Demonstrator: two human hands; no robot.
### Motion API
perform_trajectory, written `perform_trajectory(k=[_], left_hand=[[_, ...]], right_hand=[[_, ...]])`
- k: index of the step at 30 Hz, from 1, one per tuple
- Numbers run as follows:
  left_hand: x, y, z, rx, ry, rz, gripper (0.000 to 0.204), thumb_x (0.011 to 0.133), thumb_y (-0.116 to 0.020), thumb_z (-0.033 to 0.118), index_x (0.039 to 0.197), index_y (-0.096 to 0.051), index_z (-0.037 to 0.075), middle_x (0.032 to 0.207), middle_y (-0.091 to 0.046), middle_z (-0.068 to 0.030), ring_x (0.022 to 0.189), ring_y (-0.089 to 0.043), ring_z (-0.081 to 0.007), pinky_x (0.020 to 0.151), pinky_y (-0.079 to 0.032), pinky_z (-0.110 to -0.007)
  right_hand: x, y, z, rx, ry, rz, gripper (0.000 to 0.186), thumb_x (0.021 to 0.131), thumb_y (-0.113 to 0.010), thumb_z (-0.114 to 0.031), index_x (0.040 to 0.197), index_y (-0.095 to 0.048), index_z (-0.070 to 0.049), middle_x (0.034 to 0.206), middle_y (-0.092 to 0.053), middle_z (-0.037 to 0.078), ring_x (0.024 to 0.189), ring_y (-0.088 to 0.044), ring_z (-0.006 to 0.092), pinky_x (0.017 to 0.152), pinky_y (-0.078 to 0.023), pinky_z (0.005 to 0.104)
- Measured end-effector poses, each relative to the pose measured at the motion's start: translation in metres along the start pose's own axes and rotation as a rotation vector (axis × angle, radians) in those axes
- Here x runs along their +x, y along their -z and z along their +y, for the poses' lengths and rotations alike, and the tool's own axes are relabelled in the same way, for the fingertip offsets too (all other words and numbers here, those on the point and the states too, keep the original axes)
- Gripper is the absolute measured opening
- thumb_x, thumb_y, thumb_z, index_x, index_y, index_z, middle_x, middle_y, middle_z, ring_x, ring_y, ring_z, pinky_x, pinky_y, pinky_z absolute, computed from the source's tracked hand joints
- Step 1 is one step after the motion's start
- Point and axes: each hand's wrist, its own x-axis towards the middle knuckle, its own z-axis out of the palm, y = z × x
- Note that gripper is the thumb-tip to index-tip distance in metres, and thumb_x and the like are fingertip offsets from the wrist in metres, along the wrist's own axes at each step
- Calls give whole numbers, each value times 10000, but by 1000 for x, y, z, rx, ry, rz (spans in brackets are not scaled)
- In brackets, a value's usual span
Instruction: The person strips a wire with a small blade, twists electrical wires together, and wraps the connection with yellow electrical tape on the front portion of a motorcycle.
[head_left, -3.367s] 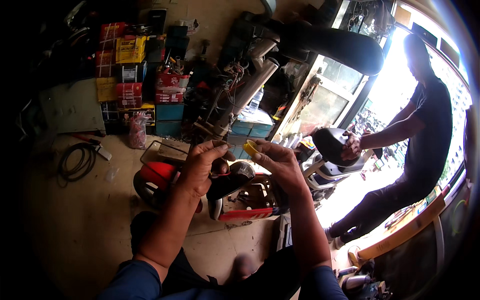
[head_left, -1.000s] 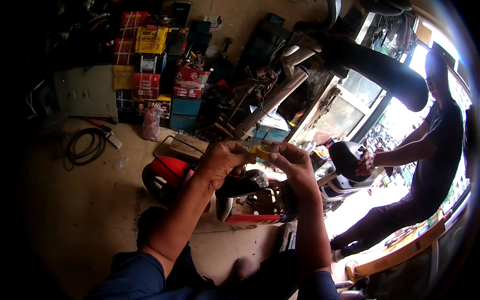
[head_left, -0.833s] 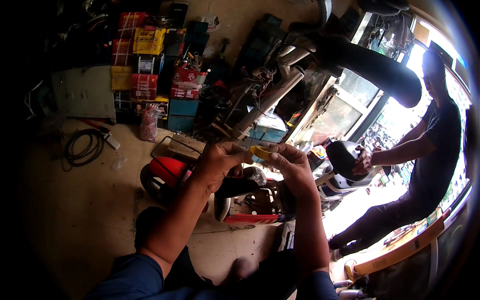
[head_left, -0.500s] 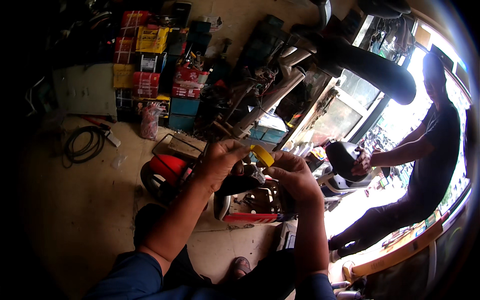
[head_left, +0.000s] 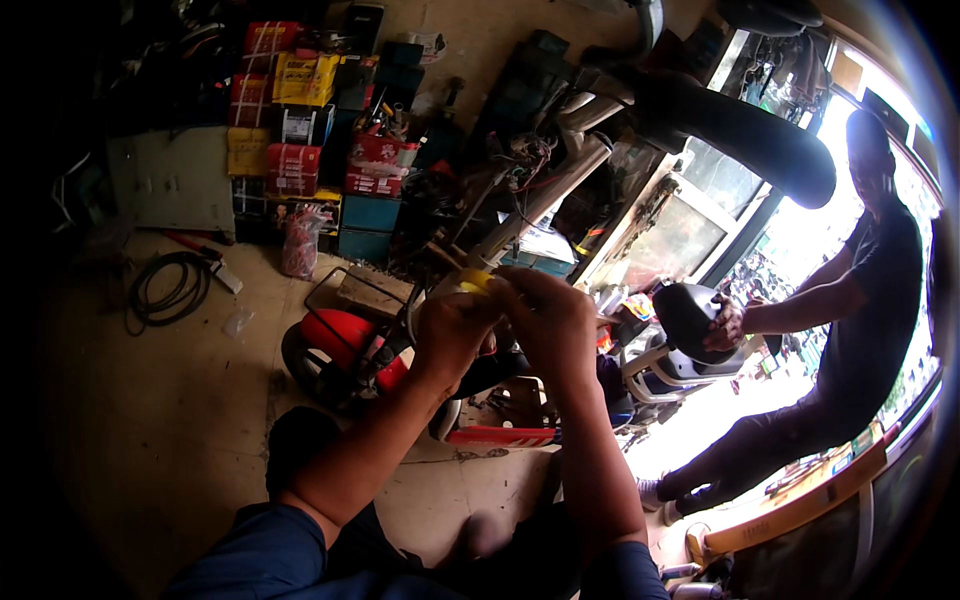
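A roll of yellow tape point(head_left: 474, 281) shows in part between my two hands, which meet above a small red vehicle point(head_left: 345, 335). My left hand point(head_left: 453, 322) is closed round the roll from the near left. From the right, my right hand point(head_left: 550, 312) has its fingers pinched at the tape's edge, close against the left fingers. The fingers cover most of the roll. Below them is the vehicle's open deck with a red edge point(head_left: 505, 437).
At the right a person point(head_left: 870, 280) leans with both hands on a dark seat point(head_left: 690, 320). Stacked boxes point(head_left: 292, 170) stand at the back left. A coiled black cable point(head_left: 170, 290) lies on the floor. A long dark seat point(head_left: 755, 145) juts in at the upper right.
My right hand has moved left and up against my left hand. The yellow roll has shifted left and is now mostly covered by fingers.
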Motion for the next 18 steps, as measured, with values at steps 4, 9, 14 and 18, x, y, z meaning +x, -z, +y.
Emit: perform_trajectory(k=[4,9,14,18], left_hand=[[1,1,13,-188,171,-9,221,970,-728,221,876,-724,20,701,-667,-11,485,-553,-67,465,-449,-217],[6,10,13,-233,192,-117,192,954,-720,228,1066,-700,74,781,-682,-19,548,-590,-72,471,-445,-205],[5,7,20,-327,208,-155,166,962,-721,228,998,-710,67,770,-680,-20,543,-569,-70,474,-417,-203],[6,12,20,-278,233,-195,173,964,-728,236,957,-712,64,760,-679,-19,528,-552,-59,466,-394,-197]], right_hand=[[-12,4,23,203,-80,282,219,964,-720,-225,1027,-762,-19,874,-757,120,803,-735,167,752,-555,312],[-9,17,54,402,-278,-124,487,972,-722,-217,1375,-582,18,1239,-688,204,1126,-665,210,966,-519,331],[-5,12,68,438,-319,-400,471,968,-732,-185,1346,-586,54,1315,-664,130,1187,-611,177,1034,-478,324],[-1,14,74,573,-258,-382,436,966,-730,-170,1341,-611,19,1306,-667,125,1186,-617,179,1024,-478,326]])
